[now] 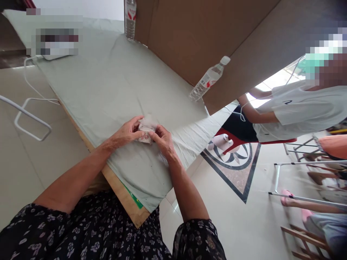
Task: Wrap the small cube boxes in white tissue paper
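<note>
Between my two hands is a small white packet (147,130) with reddish print on its front and a pale, crumpled, tissue-like top that is slightly blurred. My left hand (130,130) grips its left side, thumb across the front and fingers behind. On the other side, my right hand (163,140) pinches the lower right part between thumb and fingers. Both hands are just over the pale cloth (108,83) that covers the table, near its front corner. The fingertips behind the packet are partly hidden.
A large cardboard panel (184,39) stands across the table, with clear bottles (208,80) (130,21) beside it. A pixelated object sits at the far left. To the right is a seated person in a white shirt (298,108); metal frames (276,177) and a wooden stool (303,236) stand beyond.
</note>
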`<move>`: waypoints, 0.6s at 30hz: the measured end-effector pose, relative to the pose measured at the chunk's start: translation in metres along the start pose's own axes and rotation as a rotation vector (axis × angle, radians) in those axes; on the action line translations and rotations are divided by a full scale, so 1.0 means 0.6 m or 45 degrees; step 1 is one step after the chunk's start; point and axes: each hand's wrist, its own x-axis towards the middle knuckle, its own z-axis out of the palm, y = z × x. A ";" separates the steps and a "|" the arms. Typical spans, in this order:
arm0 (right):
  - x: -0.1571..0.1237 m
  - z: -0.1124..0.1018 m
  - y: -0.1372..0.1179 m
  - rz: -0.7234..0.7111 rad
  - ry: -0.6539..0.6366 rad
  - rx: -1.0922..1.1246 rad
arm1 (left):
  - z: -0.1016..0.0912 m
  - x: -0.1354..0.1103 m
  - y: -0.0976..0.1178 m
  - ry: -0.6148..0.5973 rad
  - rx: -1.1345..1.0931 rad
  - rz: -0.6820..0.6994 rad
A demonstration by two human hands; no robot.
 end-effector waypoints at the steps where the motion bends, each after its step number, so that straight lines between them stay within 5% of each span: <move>1: 0.001 -0.001 -0.002 0.005 -0.006 -0.004 | 0.000 -0.001 0.000 0.011 -0.007 -0.001; 11: 0.063 -0.002 -0.017 0.027 0.006 -0.102 | -0.001 0.004 -0.011 0.034 0.005 0.048; 18: 0.064 0.015 -0.011 0.024 0.082 -0.054 | -0.004 0.014 -0.022 0.071 0.025 0.064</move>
